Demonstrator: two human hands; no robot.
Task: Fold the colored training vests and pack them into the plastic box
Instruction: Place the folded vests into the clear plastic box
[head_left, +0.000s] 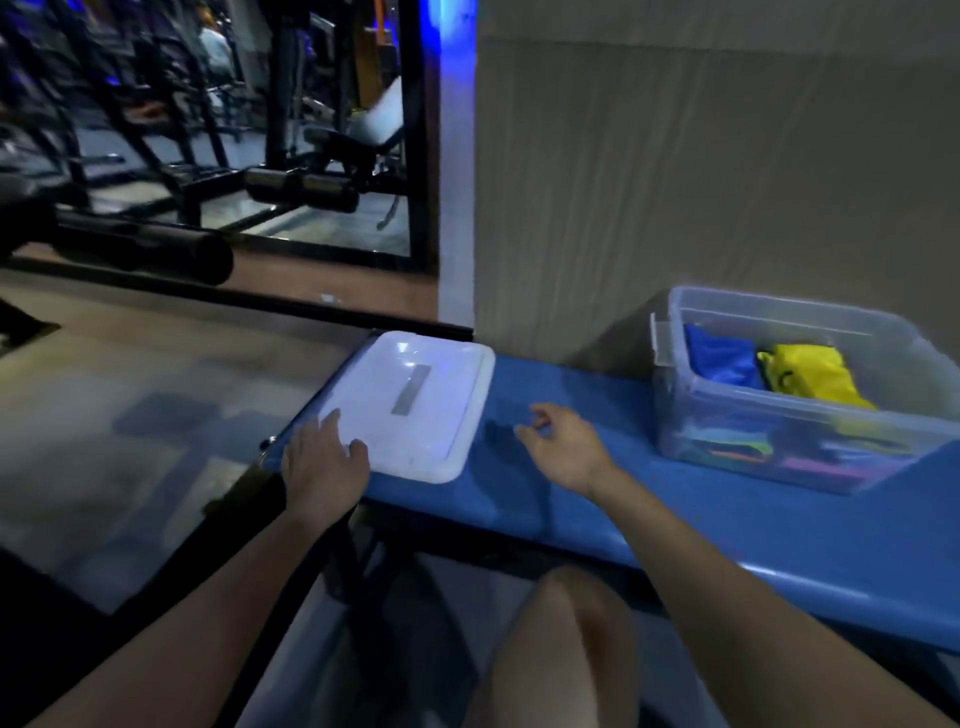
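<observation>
White lid (410, 402): L hand (322, 462) fingers flat on it; R hand (563, 447) loosely curled, empty.

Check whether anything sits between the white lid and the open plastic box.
Nothing visible does. Only bare blue bench top separates the lid from the plastic box, though the right hand hovers over that gap.

Blue vest (719, 358), yellow vest (813, 376), clear box (779, 441), white lid (415, 405), blue bench (571, 499).

Clear plastic box (691, 410) open on blue bench, holding folded blue vest (719, 353) beside yellow vest (810, 371); white lid (415, 405) flat, well apart.
</observation>
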